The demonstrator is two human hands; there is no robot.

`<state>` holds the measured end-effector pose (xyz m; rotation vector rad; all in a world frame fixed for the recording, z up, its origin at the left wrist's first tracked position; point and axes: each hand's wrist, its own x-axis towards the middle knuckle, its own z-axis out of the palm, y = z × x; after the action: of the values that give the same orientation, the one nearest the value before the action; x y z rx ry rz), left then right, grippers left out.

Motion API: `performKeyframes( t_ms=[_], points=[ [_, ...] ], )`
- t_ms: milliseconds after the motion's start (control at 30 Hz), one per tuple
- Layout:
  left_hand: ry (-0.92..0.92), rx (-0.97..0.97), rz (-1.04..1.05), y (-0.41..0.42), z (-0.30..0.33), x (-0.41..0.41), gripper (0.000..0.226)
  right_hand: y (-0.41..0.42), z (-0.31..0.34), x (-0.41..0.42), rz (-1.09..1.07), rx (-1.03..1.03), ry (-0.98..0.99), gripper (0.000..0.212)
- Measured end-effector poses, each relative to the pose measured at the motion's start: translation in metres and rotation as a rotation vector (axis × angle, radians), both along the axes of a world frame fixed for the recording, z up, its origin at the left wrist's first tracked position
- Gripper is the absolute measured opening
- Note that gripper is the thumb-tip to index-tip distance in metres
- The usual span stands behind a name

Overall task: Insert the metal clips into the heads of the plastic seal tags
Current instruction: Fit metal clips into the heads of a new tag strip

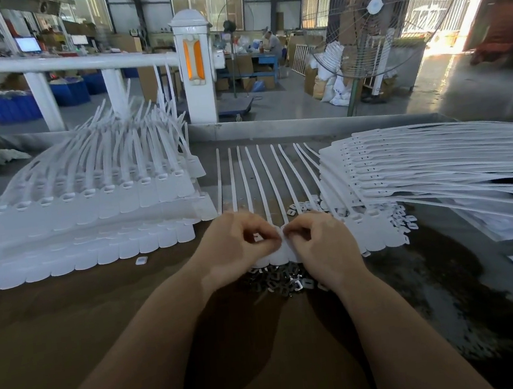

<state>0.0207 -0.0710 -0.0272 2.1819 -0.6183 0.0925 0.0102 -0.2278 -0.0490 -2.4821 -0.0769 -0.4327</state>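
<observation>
A row of white plastic seal tags lies fanned out in the middle of the table, tails pointing away. My left hand and my right hand meet over the heads of this row, fingers curled, fingertips pinching at one tag head. Whatever sits between the fingertips is too small to make out. A heap of dark metal clips lies just in front of the tag flags, partly under my wrists. More clips are scattered to the right of the row.
A tall stack of tags fills the left of the table, and another pile lies to the right. One loose clip lies by the left stack. A white railing and a big fan stand beyond the table.
</observation>
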Motion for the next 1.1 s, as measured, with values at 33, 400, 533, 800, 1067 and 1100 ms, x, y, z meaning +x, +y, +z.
performKeyframes(
  t_ms=[33, 400, 533, 800, 1067, 1100],
  points=[
    [0.008, 0.038, -0.046, 0.000, 0.000, -0.001, 0.024, 0.000, 0.000, 0.000, 0.004, 0.001, 0.000, 0.017],
    [0.082, 0.155, -0.208, 0.002, -0.007, -0.003, 0.019, -0.002, 0.000, 0.000, 0.000, 0.010, 0.007, 0.017],
    [0.089, 0.150, -0.220, 0.002, -0.007, -0.003, 0.017, -0.002, -0.001, 0.000, 0.000, 0.013, 0.007, 0.017],
    [0.079, -0.080, -0.058, 0.003, -0.008, 0.000, 0.015, -0.002, -0.001, 0.001, 0.001, 0.007, -0.003, 0.017],
    [0.069, -0.187, 0.192, 0.001, -0.016, 0.005, 0.019, -0.001, 0.000, 0.000, 0.000, 0.016, -0.002, 0.018],
    [0.074, -0.197, 0.209, 0.001, -0.016, 0.006, 0.019, -0.001, 0.000, 0.000, 0.001, 0.019, -0.004, 0.018]
  ],
)
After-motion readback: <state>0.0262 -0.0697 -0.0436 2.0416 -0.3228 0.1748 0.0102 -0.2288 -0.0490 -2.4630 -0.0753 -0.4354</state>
